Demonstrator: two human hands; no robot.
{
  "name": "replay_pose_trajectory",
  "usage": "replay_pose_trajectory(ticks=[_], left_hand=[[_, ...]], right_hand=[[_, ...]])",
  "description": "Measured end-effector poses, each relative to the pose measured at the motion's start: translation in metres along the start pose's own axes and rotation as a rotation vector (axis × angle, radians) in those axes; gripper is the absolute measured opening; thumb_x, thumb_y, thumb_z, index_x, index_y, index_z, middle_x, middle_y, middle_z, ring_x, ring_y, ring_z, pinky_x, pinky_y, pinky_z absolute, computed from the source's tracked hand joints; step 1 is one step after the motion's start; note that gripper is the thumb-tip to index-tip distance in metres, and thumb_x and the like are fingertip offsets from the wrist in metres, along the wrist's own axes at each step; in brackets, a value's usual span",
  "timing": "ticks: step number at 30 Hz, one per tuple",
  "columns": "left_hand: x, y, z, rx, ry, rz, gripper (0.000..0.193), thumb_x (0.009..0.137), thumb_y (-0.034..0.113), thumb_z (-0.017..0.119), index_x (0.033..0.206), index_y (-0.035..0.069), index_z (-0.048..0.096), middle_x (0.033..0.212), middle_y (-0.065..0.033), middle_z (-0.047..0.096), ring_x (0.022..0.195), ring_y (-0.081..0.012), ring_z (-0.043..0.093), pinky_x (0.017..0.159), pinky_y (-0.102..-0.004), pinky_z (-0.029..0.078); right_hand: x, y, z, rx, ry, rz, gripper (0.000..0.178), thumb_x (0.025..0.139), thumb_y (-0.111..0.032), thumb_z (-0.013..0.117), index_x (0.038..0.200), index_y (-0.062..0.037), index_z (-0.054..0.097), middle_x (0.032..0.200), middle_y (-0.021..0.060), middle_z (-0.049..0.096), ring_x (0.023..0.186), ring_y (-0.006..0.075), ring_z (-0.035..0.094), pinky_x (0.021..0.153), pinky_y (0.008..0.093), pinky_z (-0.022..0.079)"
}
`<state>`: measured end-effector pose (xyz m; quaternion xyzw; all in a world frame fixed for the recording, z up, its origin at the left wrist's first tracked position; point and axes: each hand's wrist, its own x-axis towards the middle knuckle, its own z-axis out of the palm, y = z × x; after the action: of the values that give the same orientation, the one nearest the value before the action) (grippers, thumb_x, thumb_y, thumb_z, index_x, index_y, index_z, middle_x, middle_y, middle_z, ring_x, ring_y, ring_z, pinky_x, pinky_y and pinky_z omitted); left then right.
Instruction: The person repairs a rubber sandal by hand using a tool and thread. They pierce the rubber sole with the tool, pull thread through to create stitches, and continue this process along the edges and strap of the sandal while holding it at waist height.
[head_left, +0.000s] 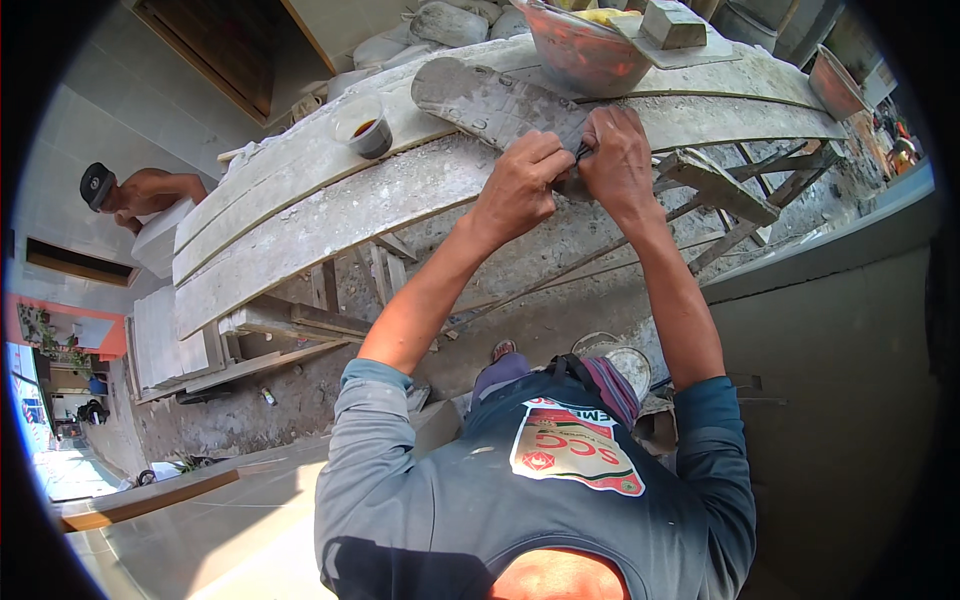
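A dusty grey flip-flop (500, 103) lies over the planks, its rounded end pointing away to the left and its near end reaching my fingers. My left hand (522, 182) is closed at that near end, fingers bent into a pinch. Close beside it, my right hand (617, 160) is also closed, knuckles up. Between the two hands shows a small dark piece, perhaps the strap; my fingers hide most of it. Left of the flip-flop, a clear plastic cup (368, 135) with dark liquid stands on the planks.
A worn reddish basin (585, 55) and a grey block (672, 24) on a flat board stand beyond my hands. Another basin (836, 82) sits far right. Wooden trestle legs (720, 185) support the planks. A bucket (630, 368) stands below. A person (150, 195) works at the left.
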<state>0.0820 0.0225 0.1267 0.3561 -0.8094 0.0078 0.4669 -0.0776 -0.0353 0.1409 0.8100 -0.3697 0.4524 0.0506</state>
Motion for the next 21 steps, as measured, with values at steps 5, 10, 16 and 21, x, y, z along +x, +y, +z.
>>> replay_pose_trajectory(ticks=[5,10,16,21], left_hand=[[-0.008,-0.002,-0.006,0.012,-0.042,-0.001,0.023,0.066,-0.009,0.063,0.086,0.001,0.058,0.085,-0.0112,0.052,0.082,-0.0323,0.052,0.074,-0.0421,0.044],[-0.027,0.004,-0.017,-0.022,0.0,-0.115,0.06,0.067,0.009,0.082,0.119,0.005,0.052,0.116,-0.0164,0.051,0.107,-0.0382,0.049,0.091,-0.046,0.042],[-0.017,0.011,-0.005,0.178,0.044,-0.079,0.059,0.065,-0.004,0.073,0.118,0.005,0.051,0.114,-0.0164,0.051,0.109,-0.0391,0.05,0.095,-0.0464,0.041],[-0.007,0.01,0.0,0.219,0.152,0.034,0.055,0.067,-0.005,0.067,0.121,0.004,0.055,0.113,-0.0144,0.055,0.109,-0.0368,0.053,0.096,-0.0464,0.042]], right_hand=[[-0.005,0.0,0.0,0.005,-0.04,-0.005,0.014,0.07,0.006,0.064,0.08,-0.001,0.056,0.083,0.0142,0.059,0.086,0.0365,0.056,0.076,0.0451,0.046],[-0.013,0.024,-0.026,0.336,-0.05,0.27,0.026,0.094,-0.014,0.064,0.112,0.0043,0.064,0.094,0.0124,0.067,0.084,0.0283,0.064,0.077,0.0354,0.051],[-0.03,0.013,-0.022,0.852,-0.227,0.752,0.037,0.096,-0.019,0.067,0.121,0.0066,0.058,0.086,0.0054,0.067,0.072,0.009,0.058,0.063,0.0265,0.048],[-0.03,-0.001,-0.037,1.259,-0.012,0.749,0.037,0.092,-0.012,0.07,0.12,0.0086,0.057,0.092,0.0056,0.069,0.072,0.0084,0.059,0.061,0.024,0.048]])
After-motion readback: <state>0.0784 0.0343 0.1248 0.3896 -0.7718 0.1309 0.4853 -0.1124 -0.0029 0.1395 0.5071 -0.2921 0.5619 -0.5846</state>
